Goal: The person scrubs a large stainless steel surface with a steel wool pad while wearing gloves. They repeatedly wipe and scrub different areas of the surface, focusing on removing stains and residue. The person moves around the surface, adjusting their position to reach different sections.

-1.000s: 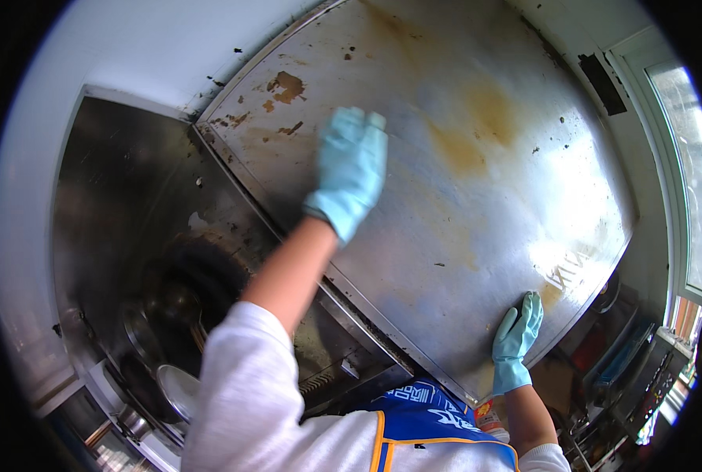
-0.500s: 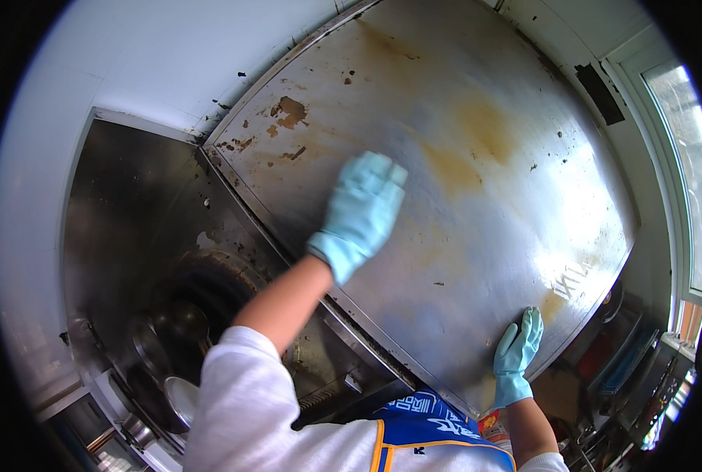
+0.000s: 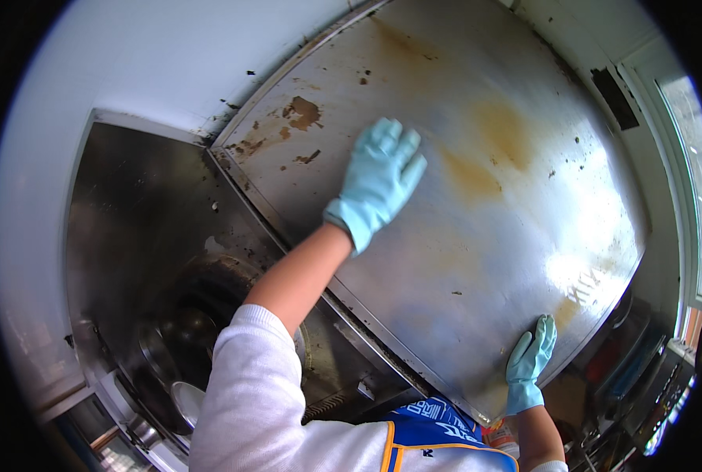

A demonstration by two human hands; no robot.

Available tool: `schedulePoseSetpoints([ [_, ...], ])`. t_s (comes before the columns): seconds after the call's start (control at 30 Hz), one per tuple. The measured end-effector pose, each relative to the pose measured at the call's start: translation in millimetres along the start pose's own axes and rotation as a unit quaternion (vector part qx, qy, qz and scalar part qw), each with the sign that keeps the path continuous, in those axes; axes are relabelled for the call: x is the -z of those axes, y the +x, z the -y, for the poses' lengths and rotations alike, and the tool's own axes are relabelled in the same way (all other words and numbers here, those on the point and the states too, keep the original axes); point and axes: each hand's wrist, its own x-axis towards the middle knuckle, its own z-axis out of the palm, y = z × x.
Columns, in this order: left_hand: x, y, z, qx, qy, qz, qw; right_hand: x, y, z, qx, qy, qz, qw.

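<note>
— Pressing flat against the steel panel (image 3: 477, 204), the left hand (image 3: 378, 179) is seen in a pale blue glove, fingers spread wide and closed around nothing; only the palm and fingertips are laid on the metal.

— And the right hand?

— The right hand (image 3: 530, 362), gloved the same, is placed at the panel's lower edge, fingers pointing up along the metal. Whether the rim is hooked by the thumb cannot be told.

— What has changed?

— Compared with a second ago, the left hand has been drawn down and toward the panel's middle, away from the brown rust-coloured stains (image 3: 300, 114) near the panel's upper left corner. The right hand has stayed at the lower edge. A wiping stroke across the sheet is suggested, judged to be part-way, since the stains and the yellow-brown patches (image 3: 489, 153) right of the hand are left on the surface.

— What lies around the panel?

— Left of the panel, a dark greasy metal recess (image 3: 154, 236) is shown, with round metal pots (image 3: 170, 346) below it. Above the panel, a white wall (image 3: 178, 55) is seen. Below the panel, a white sleeve (image 3: 249, 393) and a blue apron (image 3: 445, 440) are visible.
</note>
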Motion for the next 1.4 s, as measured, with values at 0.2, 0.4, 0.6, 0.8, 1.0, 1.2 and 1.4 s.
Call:
schedulePoseSetpoints([
  [0.2, 84.5, -59.5, 97.3, 0.268, 0.092, 0.114, 0.952, -3.9, -3.4, -6.6, -0.001, 0.014, -0.003, 1.000],
  [0.4, 84.1, -78.5, 258.3, 0.239, 0.257, -0.042, 0.936, -5.7, -6.4, -10.1, -0.005, -0.001, 0.014, 1.000],
  [0.6, 98.7, -53.5, 284.3, 0.268, 0.157, -0.028, 0.950, -5.3, -5.5, -9.3, 0.003, -0.010, 0.010, 1.000],
  [0.8, 88.8, -103.4, 153.6, 0.197, 0.129, 0.005, 0.972, -6.3, -5.8, -11.8, -0.004, 0.004, 0.010, 1.000],
  [1.0, 107.9, -78.9, 196.8, 0.175, 0.076, -0.023, 0.981, -6.6, -7.3, -13.4, -0.012, 0.001, 0.014, 1.000],
  [1.2, 113.2, -58.4, 287.4, 0.148, 0.018, 0.017, 0.989, -3.6, -5.7, -8.8, -0.014, 0.000, 0.015, 1.000],
  [1.4, 114.8, -44.8, 278.7, 0.272, 0.045, 0.025, 0.961, 2.0, -2.6, -3.2, -0.012, -0.006, 0.012, 1.000],
])
